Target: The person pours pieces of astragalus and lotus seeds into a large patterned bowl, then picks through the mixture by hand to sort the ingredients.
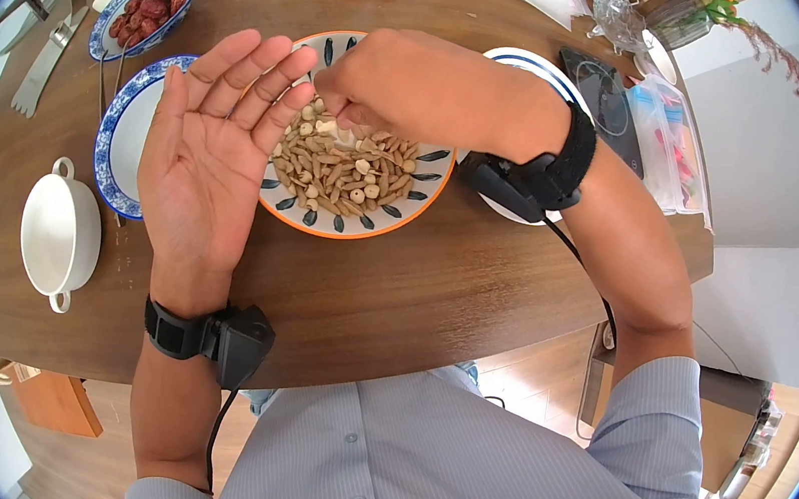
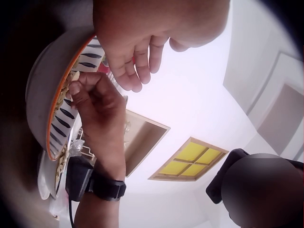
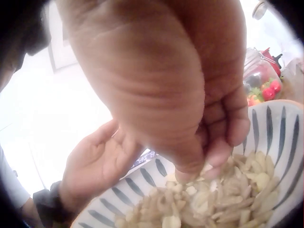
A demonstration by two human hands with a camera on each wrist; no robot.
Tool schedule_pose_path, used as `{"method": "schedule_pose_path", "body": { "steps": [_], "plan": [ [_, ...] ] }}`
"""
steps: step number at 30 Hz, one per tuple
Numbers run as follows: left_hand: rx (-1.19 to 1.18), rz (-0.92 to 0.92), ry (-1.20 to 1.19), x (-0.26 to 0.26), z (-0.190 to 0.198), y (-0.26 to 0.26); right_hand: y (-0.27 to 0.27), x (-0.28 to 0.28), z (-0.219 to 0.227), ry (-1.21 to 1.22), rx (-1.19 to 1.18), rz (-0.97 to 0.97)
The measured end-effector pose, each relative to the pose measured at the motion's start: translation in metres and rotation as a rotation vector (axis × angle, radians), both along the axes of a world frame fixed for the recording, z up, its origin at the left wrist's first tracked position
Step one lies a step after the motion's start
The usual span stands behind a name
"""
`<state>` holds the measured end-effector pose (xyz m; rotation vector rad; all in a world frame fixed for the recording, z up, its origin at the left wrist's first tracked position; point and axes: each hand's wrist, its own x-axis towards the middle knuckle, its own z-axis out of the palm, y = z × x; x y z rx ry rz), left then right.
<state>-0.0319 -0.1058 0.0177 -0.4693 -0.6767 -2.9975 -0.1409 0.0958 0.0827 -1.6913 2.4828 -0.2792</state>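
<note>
Left wrist: right hand (image 2: 98, 102) pinches piece (image 2: 75, 76) at bowl (image 2: 42, 90); head: ring-marked panel (image 1: 603, 110).

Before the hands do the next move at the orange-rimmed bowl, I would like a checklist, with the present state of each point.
1. Right hand has a secure hold: cannot tell; it pinches a pale piece, but firmness does not show.
2. Left hand free: ok, palm up, holding nothing.
3. Orange-rimmed bowl under the right hand: ok.
4. Brown pods and round pale seeds separated: not ok, mixed in the bowl.
5. Blue-rimmed dish entirely bare: cannot tell, the left hand covers part.
6. White two-handled bowl upright: ok.
</note>
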Motion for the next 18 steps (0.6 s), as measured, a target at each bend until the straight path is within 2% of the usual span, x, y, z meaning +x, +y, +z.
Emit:
{"method": "schedule_pose_path", "body": {
  "steps": [2,6,8,10,13,15,18],
  "plan": [
    [0.009,-0.050,0.065,-0.002,-0.004,-0.002,0.004,-0.006,0.002,-0.112,-0.079,0.026],
    [0.021,-0.006,-0.003,0.002,0.003,0.002,0.019,-0.012,0.013,-0.146,-0.169,0.052],
    [0.025,0.038,-0.066,0.003,0.006,0.003,0.028,-0.001,0.037,-0.225,-0.104,-0.069],
    [0.013,0.031,-0.059,0.003,0.006,0.004,0.044,0.000,0.041,-0.227,-0.142,-0.052],
    [0.010,0.028,-0.059,0.003,0.005,0.005,0.064,0.004,0.047,-0.269,-0.161,-0.139],
    [0.015,0.017,-0.054,0.003,0.003,0.004,0.073,0.007,0.054,-0.415,-0.078,-0.302],
    [0.015,0.012,-0.042,0.003,0.002,0.002,0.090,0.006,0.049,-0.520,-0.129,-0.380]
  ]
}}
